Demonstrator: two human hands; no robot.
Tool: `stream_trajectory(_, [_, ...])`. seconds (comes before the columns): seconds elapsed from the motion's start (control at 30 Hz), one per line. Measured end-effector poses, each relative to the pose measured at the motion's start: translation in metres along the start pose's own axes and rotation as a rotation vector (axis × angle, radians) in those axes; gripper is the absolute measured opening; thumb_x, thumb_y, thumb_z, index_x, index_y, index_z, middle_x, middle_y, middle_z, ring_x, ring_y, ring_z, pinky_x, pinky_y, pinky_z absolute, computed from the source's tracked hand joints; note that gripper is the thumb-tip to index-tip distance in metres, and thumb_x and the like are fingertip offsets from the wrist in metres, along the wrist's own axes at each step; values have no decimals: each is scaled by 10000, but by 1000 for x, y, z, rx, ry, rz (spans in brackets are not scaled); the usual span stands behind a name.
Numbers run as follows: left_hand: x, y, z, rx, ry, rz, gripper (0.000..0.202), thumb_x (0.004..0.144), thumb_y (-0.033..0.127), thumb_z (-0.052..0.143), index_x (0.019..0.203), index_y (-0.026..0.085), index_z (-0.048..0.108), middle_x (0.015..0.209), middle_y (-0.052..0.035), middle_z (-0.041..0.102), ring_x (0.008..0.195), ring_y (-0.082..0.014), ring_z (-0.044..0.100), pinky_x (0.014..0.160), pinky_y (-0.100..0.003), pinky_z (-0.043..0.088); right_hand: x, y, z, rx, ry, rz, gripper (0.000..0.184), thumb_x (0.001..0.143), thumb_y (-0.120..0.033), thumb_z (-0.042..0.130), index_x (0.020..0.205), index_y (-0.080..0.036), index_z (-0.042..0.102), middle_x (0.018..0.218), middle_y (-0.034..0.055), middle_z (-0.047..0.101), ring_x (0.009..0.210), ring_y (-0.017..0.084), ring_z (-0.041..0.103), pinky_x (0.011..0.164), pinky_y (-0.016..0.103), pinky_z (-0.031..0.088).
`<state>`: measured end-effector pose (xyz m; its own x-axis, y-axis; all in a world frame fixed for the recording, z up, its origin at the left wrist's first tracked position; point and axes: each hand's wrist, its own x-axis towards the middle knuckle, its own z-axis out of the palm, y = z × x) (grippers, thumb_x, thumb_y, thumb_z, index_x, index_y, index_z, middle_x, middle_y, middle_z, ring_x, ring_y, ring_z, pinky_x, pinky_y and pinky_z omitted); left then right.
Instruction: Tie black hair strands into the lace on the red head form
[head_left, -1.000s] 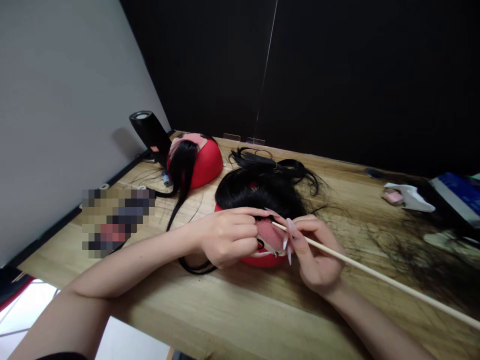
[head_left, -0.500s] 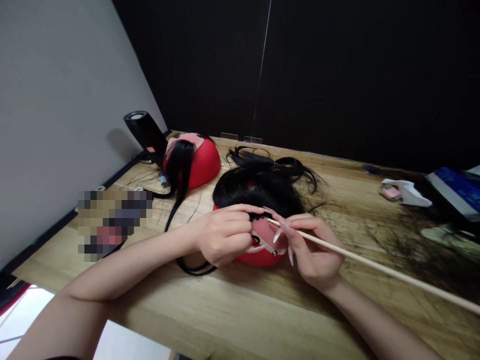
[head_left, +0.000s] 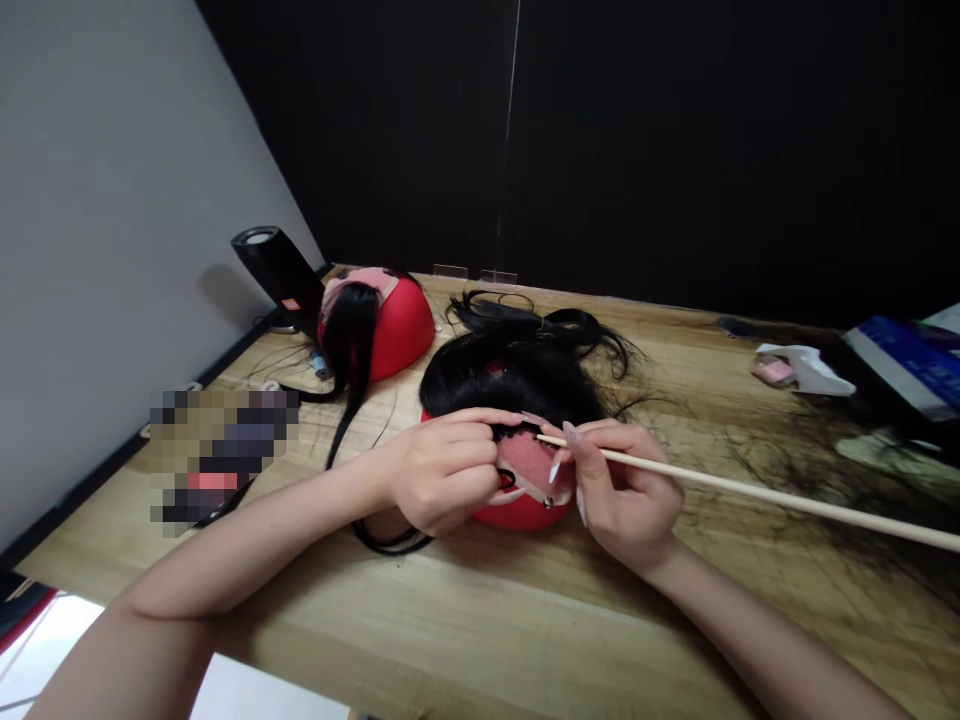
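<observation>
A wig [head_left: 502, 375] of long black hair sits on a red head form [head_left: 521, 515], its pinkish mesh cap [head_left: 525, 455] facing me. My left hand [head_left: 450, 470] rests against the cap's left side, index finger stretched along the hair edge and the other fingers curled. A lock of black hair [head_left: 394, 548] runs under this hand, and a small dark loop shows by its fingers. My right hand [head_left: 626, 490] pinches a long thin wooden stick [head_left: 750, 488] near its end. The stick's tip meets the mesh at the hairline; any fine point there is too small to see.
Behind on the left, a second red head form [head_left: 405, 330] carries a partly haired cap beside a black cylindrical speaker [head_left: 281, 280]. Loose black hair [head_left: 810, 490] spreads over the wooden table [head_left: 480, 620] at right. A blue-white packet [head_left: 907, 365] and crumpled tissue [head_left: 817, 370] lie farther back.
The stick's far end has swung upward on the right, and my right fingers have shifted slightly round it. My left hand keeps its place on the cap; the whole view has moved a little.
</observation>
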<state>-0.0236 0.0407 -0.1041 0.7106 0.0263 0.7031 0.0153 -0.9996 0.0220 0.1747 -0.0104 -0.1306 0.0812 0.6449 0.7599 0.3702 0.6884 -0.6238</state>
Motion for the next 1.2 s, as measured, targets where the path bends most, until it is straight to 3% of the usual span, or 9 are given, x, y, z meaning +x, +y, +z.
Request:
stream_trajectory(0.2, [0,0,0,5,9,-11,322,938,163,514,617,169,496,568,35,494,558,-94,516,969,-383,603,2,-2,0,3,-10,-61,151,845,-31,585,847,-181,605,702,4,654,663,128,665,602,253,557])
stream_trajectory(1.2, [-3,-2,0,-11,0,-5,338,932,142,500,602,182,434,568,42,447,551,-95,452,971,-399,601,1,2,-3,-22,-41,-55,131,856,-61,572,867,-182,620,719,23,676,704,149,694,606,260,571])
